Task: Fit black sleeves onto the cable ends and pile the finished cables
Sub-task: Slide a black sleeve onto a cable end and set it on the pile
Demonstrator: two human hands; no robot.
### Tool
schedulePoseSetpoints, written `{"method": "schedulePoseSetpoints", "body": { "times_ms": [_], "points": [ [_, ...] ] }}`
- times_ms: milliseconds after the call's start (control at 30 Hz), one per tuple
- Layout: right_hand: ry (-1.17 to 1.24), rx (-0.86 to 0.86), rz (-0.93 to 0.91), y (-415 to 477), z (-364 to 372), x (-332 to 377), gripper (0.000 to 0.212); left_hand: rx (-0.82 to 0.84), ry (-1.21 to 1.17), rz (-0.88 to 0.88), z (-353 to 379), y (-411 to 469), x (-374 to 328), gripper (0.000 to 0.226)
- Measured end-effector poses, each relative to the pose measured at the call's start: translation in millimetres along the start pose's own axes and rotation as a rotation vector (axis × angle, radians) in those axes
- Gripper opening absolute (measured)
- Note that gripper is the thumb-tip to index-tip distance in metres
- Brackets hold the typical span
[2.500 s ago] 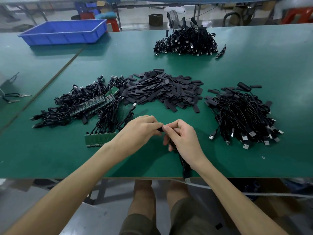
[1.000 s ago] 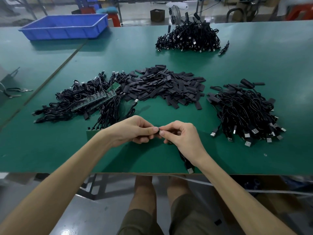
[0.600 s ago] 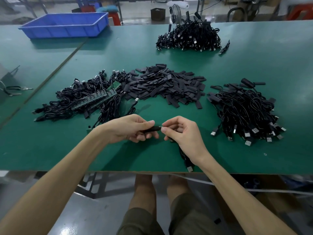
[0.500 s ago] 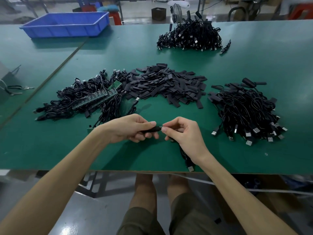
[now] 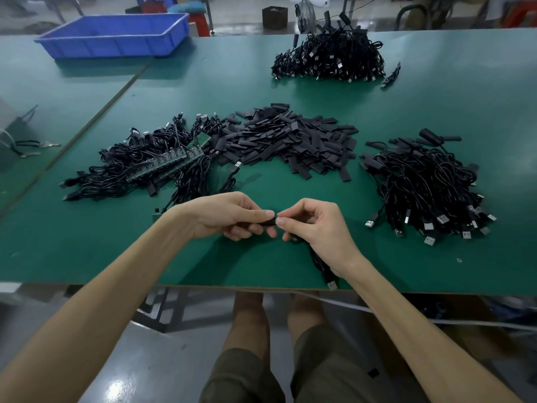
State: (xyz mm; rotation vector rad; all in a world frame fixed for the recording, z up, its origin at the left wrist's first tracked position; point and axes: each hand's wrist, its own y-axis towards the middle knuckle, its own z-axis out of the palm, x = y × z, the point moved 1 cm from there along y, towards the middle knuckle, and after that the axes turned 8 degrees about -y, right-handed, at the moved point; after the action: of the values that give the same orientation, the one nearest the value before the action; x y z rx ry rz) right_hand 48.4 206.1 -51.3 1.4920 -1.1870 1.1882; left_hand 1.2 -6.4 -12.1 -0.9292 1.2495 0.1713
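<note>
My left hand [image 5: 229, 218] pinches a black sleeve [image 5: 268, 221] between thumb and fingers, just above the table's front edge. My right hand [image 5: 316, 228] meets it fingertip to fingertip and pinches the cable [image 5: 321, 264] at the sleeve's right end. That cable runs back under my right wrist, and its USB plug [image 5: 332, 285] lies at the table edge. Loose black sleeves [image 5: 287, 141] are heaped in the middle of the green table [image 5: 290, 91]. Cables with green boards [image 5: 151, 167] lie tangled at left. A cable pile [image 5: 427, 184] sits at right.
Another cable pile [image 5: 329, 61] lies at the far middle of the table. A blue tray [image 5: 116, 34] stands at the far left. A seam [image 5: 96, 112] divides this table from the one at left, where small tools [image 5: 32, 148] lie. My knees show below the front edge.
The hands have drawn closer together, so less of the black sleeve shows between them than half a second ago. The piles have not moved.
</note>
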Motion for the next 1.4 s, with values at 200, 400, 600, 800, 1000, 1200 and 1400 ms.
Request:
{"method": "schedulePoseSetpoints", "body": {
  "times_ms": [200,400,600,800,1000,1200,1400],
  "points": [
    [0.053,0.007,-0.01,-1,0,2,0.005,-0.019,-0.042,0.023,-1,-2,4,0.036],
    [0.07,0.006,-0.005,-1,-1,5,0.003,-0.021,-0.103,0.12,0,-5,10,0.034],
    [0.035,0.048,-0.014,0,-2,5,0.003,-0.031,-0.058,0.192,5,-9,11,0.032],
    [0.03,0.083,-0.024,-1,0,4,0.004,-0.092,-0.031,0.244,11,-11,14,0.034],
    [0.056,0.104,-0.027,-2,0,6,0.006,-0.117,0.02,0.28,13,-12,18,0.033],
    [0.085,0.114,-0.032,-2,0,7,0.015,-0.148,0.055,0.357,15,-15,23,0.033],
    [0.041,0.13,-0.04,0,1,6,0.013,-0.234,0.107,0.432,20,-16,28,0.033]
  ]
}}
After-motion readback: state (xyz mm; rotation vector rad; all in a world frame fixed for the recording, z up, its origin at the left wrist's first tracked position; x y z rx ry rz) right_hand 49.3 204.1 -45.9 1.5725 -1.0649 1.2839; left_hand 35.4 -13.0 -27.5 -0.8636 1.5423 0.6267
